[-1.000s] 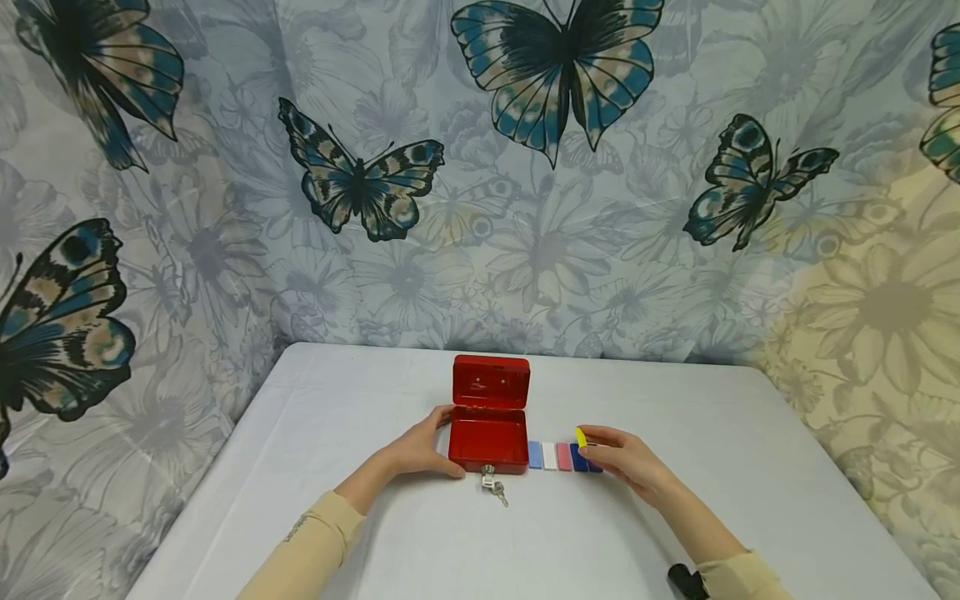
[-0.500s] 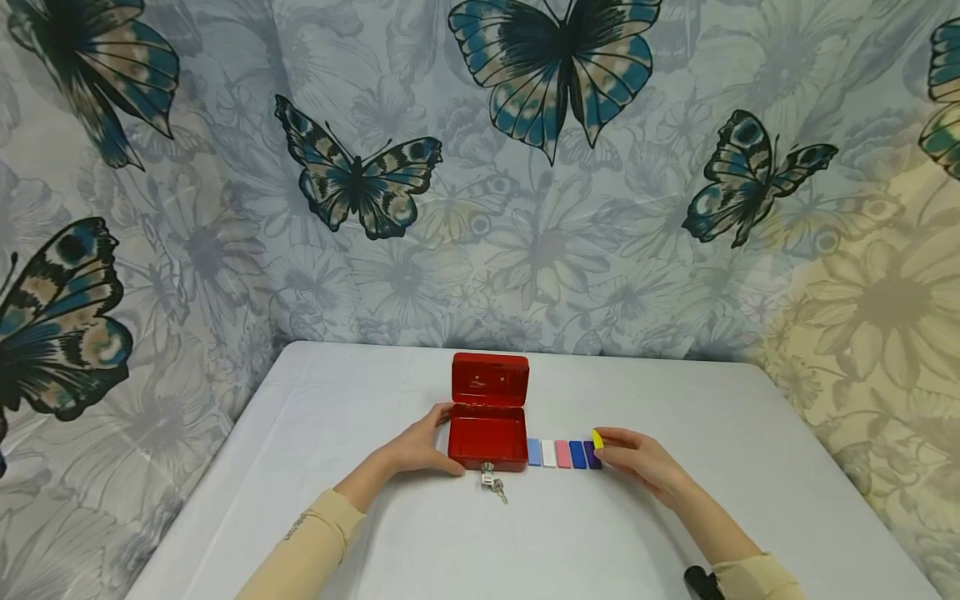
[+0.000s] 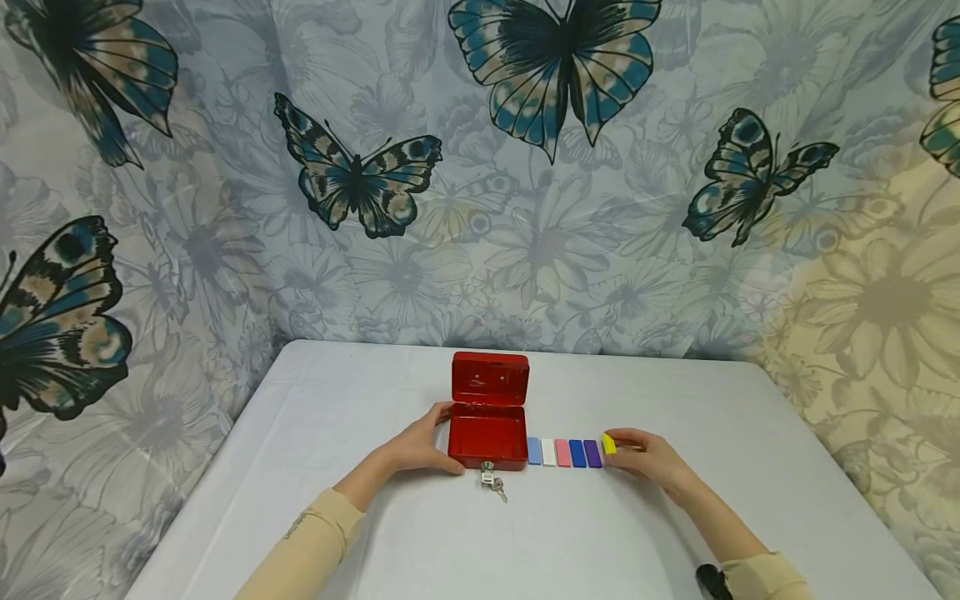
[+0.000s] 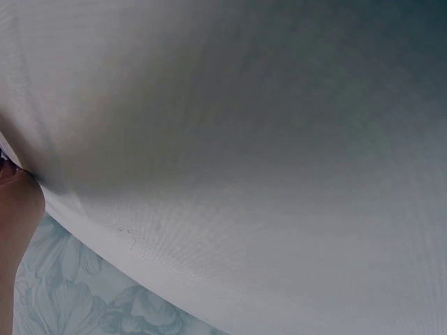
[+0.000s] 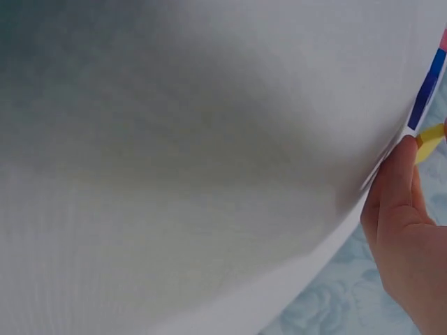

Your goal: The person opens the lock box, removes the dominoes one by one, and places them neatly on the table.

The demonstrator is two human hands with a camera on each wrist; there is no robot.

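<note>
A red metal cash box (image 3: 488, 435) stands with its lid (image 3: 491, 378) raised and nothing visible inside. My left hand (image 3: 416, 443) holds its left side, thumb at the front corner and fingers farther back. A small padlock (image 3: 487, 473) with keys (image 3: 498, 490) hangs at the front. My right hand (image 3: 648, 458) pinches a small yellow block (image 3: 609, 444), tilted up at the right end of a row of flat bars. From the box outward run a light blue bar (image 3: 534, 451), a white one, a pink bar (image 3: 562, 452), a blue bar (image 3: 577, 453) and a purple bar (image 3: 592, 453).
A white-covered table (image 3: 360, 375) bears everything. Its back edge meets a hanging cloth printed with butterflies (image 3: 356, 183). A black strap-like piece (image 3: 712, 581) sits at the right wrist. The wrist views show mostly the white cloth.
My right hand has carried the yellow block to the right, past the purple bar, which now shows fully. My left hand has stayed at the box.
</note>
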